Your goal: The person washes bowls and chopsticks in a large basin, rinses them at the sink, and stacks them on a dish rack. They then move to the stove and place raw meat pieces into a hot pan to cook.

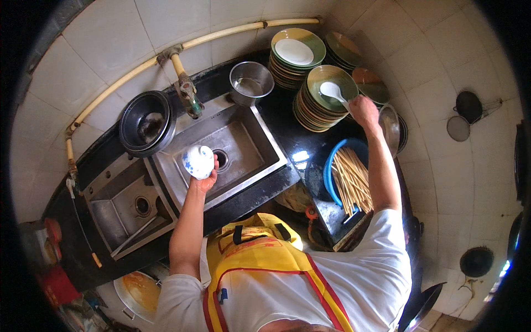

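Note:
Over the large sink basin (244, 145), my left hand (208, 179) holds a white bowl with blue flowers (197, 163), its foot ring turned upward. My right hand (365, 112) grips the handle of a white serving spoon (332, 90). The spoon's head is over the top dish of a tall stack of green and tan dishes (317, 112); whether it touches that dish I cannot tell. Just below my right forearm, a blue plastic basket (328, 172) holds many wooden chopsticks (350, 178).
A metal pot (252, 83) and nested dark basins (145, 124) stand behind the sink, beside the tap (191, 97). Another dish stack (290, 68) bears a white plate (294, 52). In the smaller sink (124, 216) lies a long rod (135, 236). A large pan (139, 292) sits lower left.

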Demonstrator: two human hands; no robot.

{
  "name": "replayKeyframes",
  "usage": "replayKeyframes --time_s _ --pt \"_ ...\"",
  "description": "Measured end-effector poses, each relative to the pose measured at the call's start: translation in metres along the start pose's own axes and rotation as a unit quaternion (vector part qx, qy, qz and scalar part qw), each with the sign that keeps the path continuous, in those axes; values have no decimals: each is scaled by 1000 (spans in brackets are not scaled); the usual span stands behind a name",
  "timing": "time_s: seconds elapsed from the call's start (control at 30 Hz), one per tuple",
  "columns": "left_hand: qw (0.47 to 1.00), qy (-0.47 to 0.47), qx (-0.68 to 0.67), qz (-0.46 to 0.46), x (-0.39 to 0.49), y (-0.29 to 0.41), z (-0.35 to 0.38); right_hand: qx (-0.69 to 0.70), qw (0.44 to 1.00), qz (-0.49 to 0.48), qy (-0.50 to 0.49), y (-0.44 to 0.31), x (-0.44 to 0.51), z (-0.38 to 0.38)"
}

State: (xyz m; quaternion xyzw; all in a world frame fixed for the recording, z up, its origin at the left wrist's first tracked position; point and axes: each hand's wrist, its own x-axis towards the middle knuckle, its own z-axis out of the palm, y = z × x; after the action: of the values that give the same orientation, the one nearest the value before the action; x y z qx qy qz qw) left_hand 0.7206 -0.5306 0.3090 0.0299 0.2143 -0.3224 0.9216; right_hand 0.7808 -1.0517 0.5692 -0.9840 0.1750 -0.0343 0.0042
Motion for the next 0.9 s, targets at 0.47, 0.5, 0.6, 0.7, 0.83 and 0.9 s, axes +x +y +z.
replayKeyframes --time_s 0.47,0.5,0.6,0.7,0.83,0.9 --pt "993 52 76 70 -43 -5 -19 76 983 -153 -67 -168 182 77" --pt "994 51 68 75 -49 -5 -20 47 987 -122 -95 -172 187 83" --pt "994 19 62 89 -61 -6 -25 -22 979 -151 -138 -175 188 94" --pt "993 -8 64 96 -66 -4 -31 -53 974 -184 -119 -175 181 98" --pt "994 25 57 86 -65 -1 -36 -12 970 -219 -109 -169 179 98" --pt "994 34 53 87 -63 -2 -35 12 963 -252 -97 -164 182 97"
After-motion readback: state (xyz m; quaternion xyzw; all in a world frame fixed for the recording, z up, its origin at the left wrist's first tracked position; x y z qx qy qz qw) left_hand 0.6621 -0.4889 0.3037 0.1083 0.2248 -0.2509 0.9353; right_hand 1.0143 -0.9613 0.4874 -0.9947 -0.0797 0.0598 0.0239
